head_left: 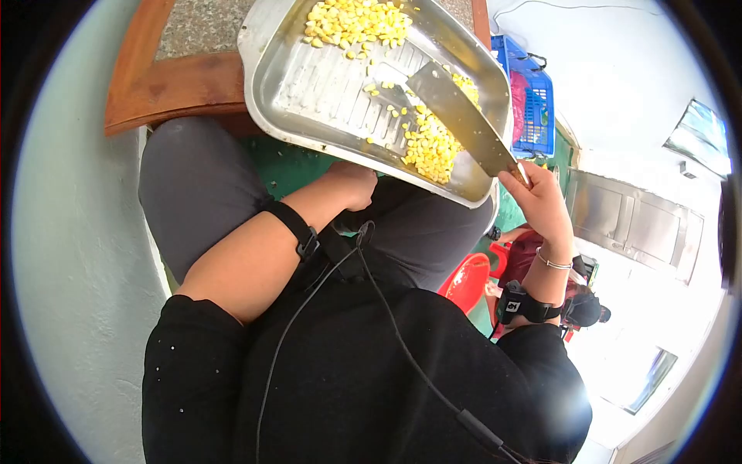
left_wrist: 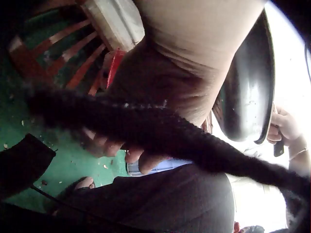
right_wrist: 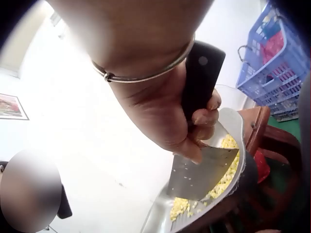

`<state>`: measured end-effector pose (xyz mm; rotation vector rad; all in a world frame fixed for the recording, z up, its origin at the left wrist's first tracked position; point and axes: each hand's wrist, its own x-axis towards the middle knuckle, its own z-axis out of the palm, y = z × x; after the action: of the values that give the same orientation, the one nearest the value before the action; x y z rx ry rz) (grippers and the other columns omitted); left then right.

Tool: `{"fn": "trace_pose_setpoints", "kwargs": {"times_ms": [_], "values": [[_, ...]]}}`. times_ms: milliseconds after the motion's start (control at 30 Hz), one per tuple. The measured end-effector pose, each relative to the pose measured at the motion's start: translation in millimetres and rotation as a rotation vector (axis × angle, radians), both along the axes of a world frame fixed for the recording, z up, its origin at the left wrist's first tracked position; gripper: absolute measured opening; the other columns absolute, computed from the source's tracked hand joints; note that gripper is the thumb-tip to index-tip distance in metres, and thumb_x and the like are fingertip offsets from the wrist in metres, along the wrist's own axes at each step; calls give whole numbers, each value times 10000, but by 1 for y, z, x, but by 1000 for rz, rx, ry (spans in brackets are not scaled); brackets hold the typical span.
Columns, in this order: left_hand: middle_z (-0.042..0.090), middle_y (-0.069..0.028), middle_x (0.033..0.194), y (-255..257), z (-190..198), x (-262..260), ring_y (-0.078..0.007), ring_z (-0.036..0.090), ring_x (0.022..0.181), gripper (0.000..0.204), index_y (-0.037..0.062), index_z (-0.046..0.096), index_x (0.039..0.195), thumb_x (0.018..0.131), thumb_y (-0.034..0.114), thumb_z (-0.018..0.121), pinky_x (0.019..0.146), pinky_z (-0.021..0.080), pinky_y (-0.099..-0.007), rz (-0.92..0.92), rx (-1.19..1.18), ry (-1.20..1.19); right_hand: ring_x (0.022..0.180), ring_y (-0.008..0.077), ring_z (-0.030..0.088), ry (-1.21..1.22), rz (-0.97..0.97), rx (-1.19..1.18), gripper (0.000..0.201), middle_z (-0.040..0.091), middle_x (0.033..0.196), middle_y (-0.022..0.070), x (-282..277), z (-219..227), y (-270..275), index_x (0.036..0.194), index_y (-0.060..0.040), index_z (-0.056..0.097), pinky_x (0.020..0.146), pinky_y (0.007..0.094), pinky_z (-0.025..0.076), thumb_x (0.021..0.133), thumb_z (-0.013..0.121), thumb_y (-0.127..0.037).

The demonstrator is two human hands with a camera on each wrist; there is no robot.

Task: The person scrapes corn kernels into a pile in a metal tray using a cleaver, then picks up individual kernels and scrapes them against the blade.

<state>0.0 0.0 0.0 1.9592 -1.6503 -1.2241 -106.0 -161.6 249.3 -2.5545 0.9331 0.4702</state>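
A metal tray [head_left: 309, 131] holds chopped yellow pieces in two main heaps, one at the far left [head_left: 359, 23] and one at the near right [head_left: 433, 147]. The right hand [head_left: 541, 203] grips the dark handle of a broad cleaver [head_left: 464, 120], its blade slanting over the right heap; in the right wrist view the fingers wrap round the handle [right_wrist: 205, 73] above the blade [right_wrist: 201, 172]. Below the tray's near edge, the left hand [head_left: 354, 185] hangs over the lap, away from the pieces. Its fingers [left_wrist: 141, 158] hang loosely curled with nothing seen in them.
The tray rests on a wooden-framed table [head_left: 178, 89] with a speckled top. A blue crate [head_left: 533, 108] stands beyond it on the right. Near the right knee are a red basin [head_left: 468, 282] and another person [head_left: 522, 259]. A wall [head_left: 77, 232] runs along the left.
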Motion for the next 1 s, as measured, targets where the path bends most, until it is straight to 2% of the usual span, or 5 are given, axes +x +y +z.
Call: {"fn": "trace_pose_setpoints", "kwargs": {"times_ms": [233, 300, 500, 833, 1000], "values": [[593, -120, 1210, 13, -2, 16, -292, 586, 1081, 364, 39, 635, 1124, 791, 184, 613, 880, 491, -400, 8, 26, -35, 510, 100, 412, -216, 92, -55, 242, 481, 561, 80, 27, -32, 23, 990, 12, 650, 496, 278, 365, 846, 662, -183], [593, -117, 1211, 12, -4, 17, -293, 586, 1081, 358, 39, 639, 1117, 792, 185, 611, 881, 490, -399, 18, 32, -16, 500, 159, 488, -249, 164, -89, 254, 562, 605, 133, 32, -38, 23, 991, 14, 654, 518, 300, 408, 839, 667, -189], [598, -133, 1198, 11, 1, 17, -297, 585, 1083, 330, 33, 655, 1087, 792, 173, 598, 887, 487, -399, 12, 16, -26, 550, 270, 583, -171, 153, -122, 277, 602, 674, 191, 37, -44, 17, 998, 8, 658, 544, 324, 441, 825, 675, -207], [602, -156, 1192, 8, -2, 12, -302, 580, 1092, 344, 16, 651, 1088, 779, 155, 589, 909, 472, -388, 27, 2, -10, 532, 249, 566, -235, 144, -105, 252, 605, 666, 187, 32, -39, 18, 997, -14, 666, 558, 319, 453, 823, 679, -197], [597, -155, 1199, 7, 0, 12, -303, 579, 1092, 350, 21, 649, 1095, 778, 159, 591, 905, 475, -392, -2, 14, -7, 497, 184, 538, -219, 170, -152, 253, 570, 594, 148, 26, -39, 17, 999, -9, 666, 522, 308, 426, 827, 674, -194]]}}
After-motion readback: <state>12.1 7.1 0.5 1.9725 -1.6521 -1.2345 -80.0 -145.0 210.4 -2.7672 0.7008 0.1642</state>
